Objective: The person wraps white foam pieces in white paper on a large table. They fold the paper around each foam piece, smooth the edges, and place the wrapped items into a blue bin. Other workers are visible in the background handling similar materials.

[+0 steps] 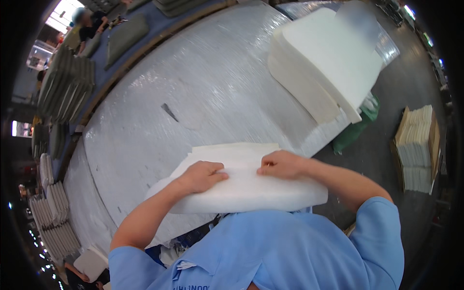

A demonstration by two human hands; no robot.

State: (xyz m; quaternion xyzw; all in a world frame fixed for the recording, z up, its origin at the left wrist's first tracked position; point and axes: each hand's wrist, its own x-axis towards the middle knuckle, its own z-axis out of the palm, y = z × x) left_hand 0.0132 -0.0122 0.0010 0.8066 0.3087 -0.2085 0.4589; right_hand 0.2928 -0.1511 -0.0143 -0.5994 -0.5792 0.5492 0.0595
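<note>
A white, soft cushion-like pad (pixel 251 193) lies across the near edge of the table, close against my body. Its far end (pixel 237 149) shows a straight, layered edge. My left hand (pixel 203 176) is closed on its upper side, thumb and fingers pinching the white material. Opposite it, a short gap away, my right hand (pixel 280 165) is closed too, its curled fingers gripping the same material. Whether the pad is foam inside a cover I cannot tell.
A tall stack of cream foam slabs (pixel 328 53) stands at the table's far right. Plastic film wraps the table (pixel 203 82), where a small dark scrap (pixel 169 112) lies. Right, on the floor, is an open carton (pixel 397 145) of white pads. Grey cushions (pixel 67 87) and a person (pixel 92 29) are far left.
</note>
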